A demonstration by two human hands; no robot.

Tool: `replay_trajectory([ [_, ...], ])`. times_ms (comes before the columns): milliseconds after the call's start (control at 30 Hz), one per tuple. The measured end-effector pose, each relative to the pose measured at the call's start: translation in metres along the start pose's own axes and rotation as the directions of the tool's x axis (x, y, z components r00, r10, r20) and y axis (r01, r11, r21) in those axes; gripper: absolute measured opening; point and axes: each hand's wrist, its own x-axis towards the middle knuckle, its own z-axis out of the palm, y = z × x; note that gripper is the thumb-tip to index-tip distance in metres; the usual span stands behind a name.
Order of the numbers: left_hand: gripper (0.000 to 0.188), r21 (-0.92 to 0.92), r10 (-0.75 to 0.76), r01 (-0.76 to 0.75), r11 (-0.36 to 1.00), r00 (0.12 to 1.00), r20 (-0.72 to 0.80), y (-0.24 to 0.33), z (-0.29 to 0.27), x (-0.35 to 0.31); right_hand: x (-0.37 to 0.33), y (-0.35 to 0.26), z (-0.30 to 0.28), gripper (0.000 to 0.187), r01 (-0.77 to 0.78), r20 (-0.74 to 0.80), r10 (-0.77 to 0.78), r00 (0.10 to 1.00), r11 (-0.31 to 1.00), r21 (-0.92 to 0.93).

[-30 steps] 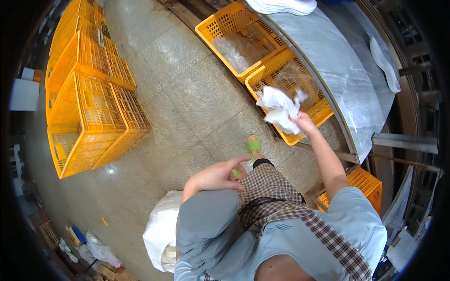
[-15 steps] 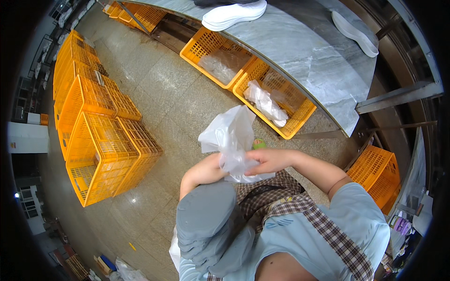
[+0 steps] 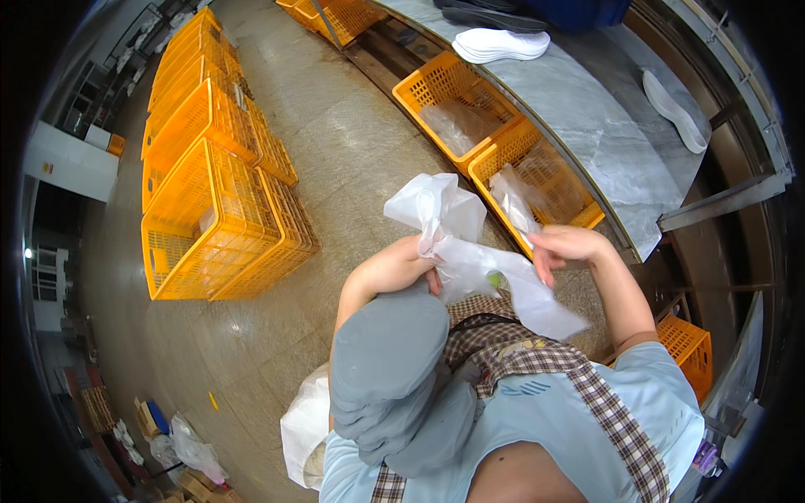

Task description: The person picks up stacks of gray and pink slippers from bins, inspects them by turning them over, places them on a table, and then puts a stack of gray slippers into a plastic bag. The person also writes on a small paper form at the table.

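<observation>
Bunched in my left hand (image 3: pixel 404 264) is a thin translucent white plastic bag (image 3: pixel 482 264). My fingers close around its gathered part, partly hidden by the film. One end puffs up above the hand, and the other trails right toward my lap. My right hand (image 3: pixel 572 245) is beside that trailing end, its thumb and fingers apart; the fingertips are close to the film, and contact is hard to make out. A stack of grey shoe soles (image 3: pixel 390 348) rests against my left arm and chest.
Yellow crates (image 3: pixel 210 235) stand in a row on the left. Another yellow crate (image 3: pixel 579 220), with plastic inside, sits beside the grey table (image 3: pixel 587 134). White soles (image 3: pixel 503 46) and a single white sole (image 3: pixel 673 111) lie on the tabletop. A white sack (image 3: pixel 303 423) is at my left side.
My right hand has moved right, away from my left, and its fingers have parted. The bag's lower end now spreads out to the right. The view has shifted, too.
</observation>
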Motion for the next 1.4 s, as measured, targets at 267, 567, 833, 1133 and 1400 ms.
replay_trajectory([
  [267, 0.019, 0.058, 0.024, -0.02, 0.998, 0.998, -0.065, 0.022, 0.013, -0.024, 0.024, -0.059, 0.073, 0.045, 0.264, -0.157, -0.804, 0.574, 0.364, -0.893],
  [567, 0.023, 0.032, 0.004, 0.001, 0.999, 0.99, -0.141, 0.013, 0.018, -0.047, 0.031, -0.059, 0.086, 0.012, 0.395, -0.284, -0.729, 0.623, 0.607, -0.689],
  [833, 0.04, -0.009, -0.01, 0.01, 1.0, 1.0, 0.001, -0.002, 0.028, -0.024, 0.008, -0.022, 0.094, 0.01, 0.46, -0.492, -0.337, 0.803, 0.875, 0.15],
  [1133, 0.044, 0.205, -0.013, -0.026, 0.978, 0.983, 0.186, 0.023, 0.066, 0.022, -0.045, 0.019, 0.132, 0.012, 0.545, -0.595, -0.309, 0.742, 0.795, 0.267],
  [1400, 0.027, 0.314, 0.093, -0.287, 0.905, 0.854, 0.513, 0.034, 0.165, 0.072, -0.119, 0.091, 0.182, 0.009, 0.577, -0.821, -0.257, 0.511, 0.81, 0.106],
])
